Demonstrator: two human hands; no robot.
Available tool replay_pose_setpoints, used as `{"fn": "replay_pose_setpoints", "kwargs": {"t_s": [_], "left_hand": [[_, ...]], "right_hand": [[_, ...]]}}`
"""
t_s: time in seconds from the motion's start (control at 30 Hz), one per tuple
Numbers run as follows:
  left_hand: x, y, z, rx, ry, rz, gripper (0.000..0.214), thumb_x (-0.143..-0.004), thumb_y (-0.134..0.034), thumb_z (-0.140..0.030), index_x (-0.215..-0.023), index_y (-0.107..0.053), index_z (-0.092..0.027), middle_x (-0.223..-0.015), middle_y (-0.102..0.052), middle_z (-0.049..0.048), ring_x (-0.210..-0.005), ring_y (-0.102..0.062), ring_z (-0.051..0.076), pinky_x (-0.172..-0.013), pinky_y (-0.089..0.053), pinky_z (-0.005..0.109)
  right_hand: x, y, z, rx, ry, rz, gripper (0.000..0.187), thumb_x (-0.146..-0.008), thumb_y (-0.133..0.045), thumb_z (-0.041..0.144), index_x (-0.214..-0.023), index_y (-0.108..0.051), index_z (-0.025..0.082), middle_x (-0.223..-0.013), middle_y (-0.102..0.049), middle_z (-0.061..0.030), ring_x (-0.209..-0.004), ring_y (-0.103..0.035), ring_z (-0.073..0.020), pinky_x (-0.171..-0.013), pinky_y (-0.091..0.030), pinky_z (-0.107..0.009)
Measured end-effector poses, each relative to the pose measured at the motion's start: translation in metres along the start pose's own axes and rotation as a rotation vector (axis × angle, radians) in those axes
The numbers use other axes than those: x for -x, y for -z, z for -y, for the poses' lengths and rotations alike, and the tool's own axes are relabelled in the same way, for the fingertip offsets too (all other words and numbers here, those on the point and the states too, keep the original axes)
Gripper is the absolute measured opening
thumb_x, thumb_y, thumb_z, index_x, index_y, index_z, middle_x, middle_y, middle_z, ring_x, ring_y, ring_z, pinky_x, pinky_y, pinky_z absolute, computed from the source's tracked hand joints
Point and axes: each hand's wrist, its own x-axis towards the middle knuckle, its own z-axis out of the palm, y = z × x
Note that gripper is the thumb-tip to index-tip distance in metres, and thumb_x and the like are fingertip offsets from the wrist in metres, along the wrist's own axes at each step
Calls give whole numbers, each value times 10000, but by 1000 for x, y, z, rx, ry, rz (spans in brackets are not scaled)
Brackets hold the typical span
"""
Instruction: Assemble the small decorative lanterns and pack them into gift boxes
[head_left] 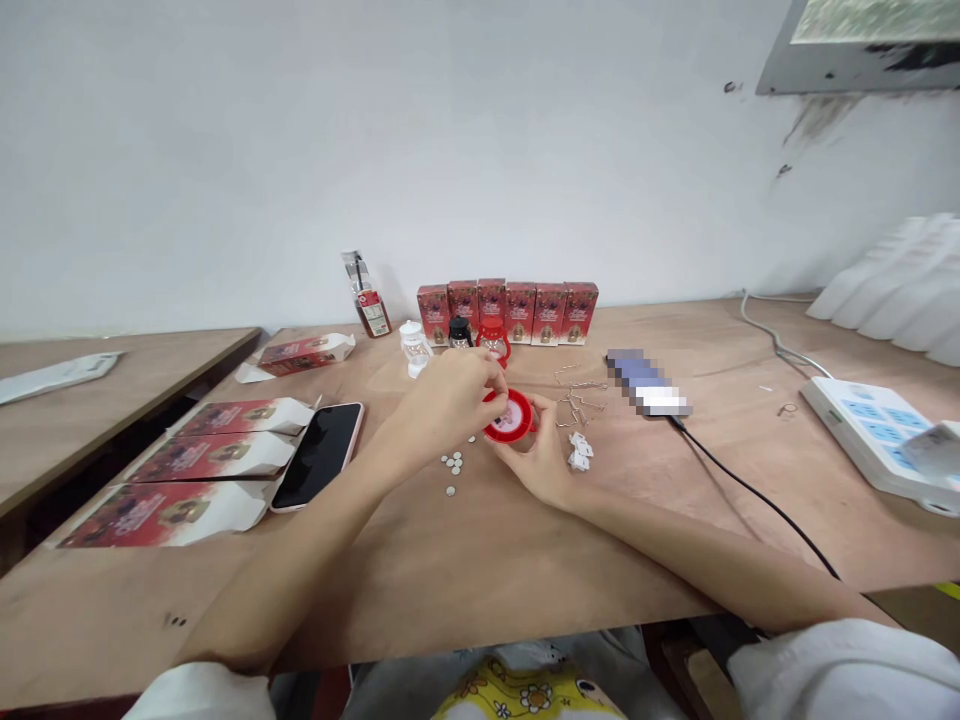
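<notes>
My right hand (pixel 544 465) is wrapped round a small red lantern (pixel 513 432), whose round end with a pink picture disc faces me. Over the rim of that end, my left hand (pixel 459 395) has its fingers pinched together. What they pinch, if anything, is too small to tell. Below the hands lie several small round pale pieces (pixel 453 463), like button cells. To the right of my right hand are a small pile of white tags (pixel 580 452) and several thin bent wires (pixel 576 402).
Behind my hands stand a white lantern (pixel 413 348), a black one (pixel 460 332), another red one (pixel 493 338), and a row of red boxes (pixel 520 315). Flattened boxes (pixel 217 455) and a phone (pixel 319 455) lie left. A cabled phone (pixel 646 382) and power strip (pixel 874 425) are right.
</notes>
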Motion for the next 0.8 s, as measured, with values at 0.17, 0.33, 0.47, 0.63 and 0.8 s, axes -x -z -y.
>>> {"fn": "replay_pose_setpoints", "kwargs": {"t_s": [0.17, 0.33, 0.47, 0.63, 0.8], "left_hand": [[0, -7, -3, -42, -34, 67, 156, -764, -559, -161, -731, -711, -174, -850, -687, 30, -701, -600, 154, -618, -388, 262], [2, -10, -9, -90, -84, 61, 143, -765, -565, -156, -748, -706, -176, -831, -674, 24, -676, -595, 145, -585, -369, 254], [3, -11, -12, -230, -129, 71, 175, -812, -525, -170, -749, -687, -151, -853, -671, 40, -672, -595, 157, -578, -355, 273], [3, -11, -14, -356, -221, 65, 188, -845, -512, -185, -758, -674, -146, -854, -670, 43, -715, -600, 173, -648, -368, 309], [5, -11, -16, -400, -246, 37, 163, -829, -530, -154, -759, -678, -151, -874, -672, 43, -715, -591, 162, -674, -365, 314]], "right_hand": [[-3, 0, 1, 68, 46, -38, 563, -648, -758, 258, -1116, -444, 258, -1085, -514, -52, -1018, -553, -216, -881, -499, -408], [-2, 1, -2, 48, 68, -45, 463, -638, -741, 204, -1040, -519, 261, -1005, -465, -26, -946, -540, -197, -813, -508, -360], [-3, 0, -1, 42, 92, -75, 441, -639, -736, 214, -1018, -518, 264, -1000, -458, -23, -929, -542, -193, -808, -510, -358], [-3, 1, 0, 59, 76, -60, 433, -651, -730, 263, -1020, -504, 254, -997, -487, -37, -946, -533, -217, -809, -510, -388], [-2, 1, -1, 50, 87, -61, 453, -648, -728, 239, -1037, -496, 251, -1017, -476, -43, -966, -527, -221, -813, -508, -394]]}}
